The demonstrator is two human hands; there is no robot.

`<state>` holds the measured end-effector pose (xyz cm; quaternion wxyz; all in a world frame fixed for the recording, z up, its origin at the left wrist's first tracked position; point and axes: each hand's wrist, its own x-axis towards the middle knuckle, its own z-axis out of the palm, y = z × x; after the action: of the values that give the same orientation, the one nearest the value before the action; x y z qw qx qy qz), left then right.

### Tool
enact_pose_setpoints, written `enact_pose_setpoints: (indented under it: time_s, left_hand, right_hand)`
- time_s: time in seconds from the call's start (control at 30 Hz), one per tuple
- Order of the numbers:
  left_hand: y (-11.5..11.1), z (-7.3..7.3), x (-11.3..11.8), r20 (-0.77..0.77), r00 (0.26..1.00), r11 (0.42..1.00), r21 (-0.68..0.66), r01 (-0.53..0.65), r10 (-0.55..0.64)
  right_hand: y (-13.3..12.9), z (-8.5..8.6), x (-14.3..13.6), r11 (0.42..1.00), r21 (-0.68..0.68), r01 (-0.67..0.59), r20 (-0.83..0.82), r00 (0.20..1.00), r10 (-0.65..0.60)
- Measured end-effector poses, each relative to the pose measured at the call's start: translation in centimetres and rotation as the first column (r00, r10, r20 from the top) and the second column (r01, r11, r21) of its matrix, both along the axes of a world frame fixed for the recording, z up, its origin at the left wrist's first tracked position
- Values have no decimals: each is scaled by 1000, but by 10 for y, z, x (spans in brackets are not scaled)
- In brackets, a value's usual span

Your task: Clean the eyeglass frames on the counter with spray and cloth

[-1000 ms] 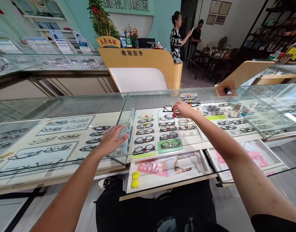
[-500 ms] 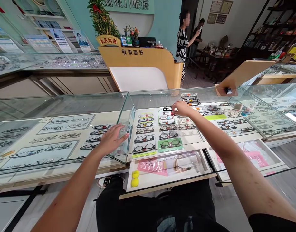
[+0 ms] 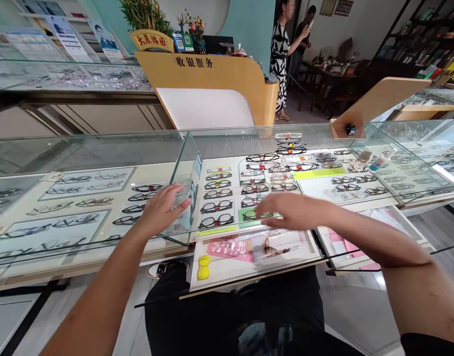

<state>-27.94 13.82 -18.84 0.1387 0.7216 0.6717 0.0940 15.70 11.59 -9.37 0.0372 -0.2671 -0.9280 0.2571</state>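
Note:
My left hand [image 3: 163, 210] is open, fingers spread, by the upright glass divider [image 3: 182, 163] of the display case. Its thumb points toward the divider. My right hand [image 3: 291, 211] hovers palm down with loosely bent fingers and the thumb apart; nothing shows in it. Below its fingertips, a green card [image 3: 245, 217] carries a dark pair of eyeglasses [image 3: 250, 214], partly covered by the hand. Rows of eyeglasses stand left of it, including a black pair [image 3: 216, 221] at the front. Farther back lies another dark pair [image 3: 263, 158].
An open drawer [image 3: 227, 277] holds pink packets [image 3: 230, 246] and yellow round cases [image 3: 203, 272]. A second drawer [image 3: 408, 232] stands open at right. Stacked glasses [image 3: 290, 144] sit at the back. Beyond are a wooden counter [image 3: 145, 64] and two people, one in a patterned dress [image 3: 279, 64].
My right hand has come back from the rear rows of eyeglasses toward me, over the front row. The left hand stays by the divider. The view has tipped slightly downward.

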Motion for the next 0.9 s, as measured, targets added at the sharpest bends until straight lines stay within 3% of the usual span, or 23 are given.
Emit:
enact_pose_setpoints:
  time_s: [0.1,0.17,0.23,0.3,0.4,0.53,0.67,0.73,0.8,0.9]
  left_hand:
    - [-2,1,4,-28,1000,1000,18,-3,4]
    - [-3,0,5,-48,999,1000,26,-3,4]
    - [-3,-3,5,-65,998,1000,31,-6,8]
    - [-3,-5,4,-75,997,999,36,-8,11]
    - [-3,-5,4,-76,997,999,43,-8,12]
    - [-2,-2,6,-14,999,997,64,-44,45]
    - [-7,7,7,193,976,990,78,-119,102]
    - [-12,12,6,353,909,961,84,-265,220]
    - [-18,16,6,516,792,896,98,-434,327]
    - [-24,18,4,612,703,843,108,-528,362]
  right_hand:
    - [-39,-45,25,988,-151,-9,128,991,29]
    - [-43,-80,49,969,-246,24,270,962,45]
    - [-32,-112,75,951,-279,130,358,933,-23]
    - [-14,-139,97,947,-190,260,429,889,-158]
    - [17,-169,118,901,85,425,427,802,-418]
    - [63,-196,126,829,266,492,345,754,-558]
    - [109,-214,123,798,352,489,301,748,-591]
    - [127,-221,120,786,374,492,300,738,-605]
    - [142,-227,116,776,387,498,311,722,-618]
    - [161,-236,109,779,383,496,352,701,-620]
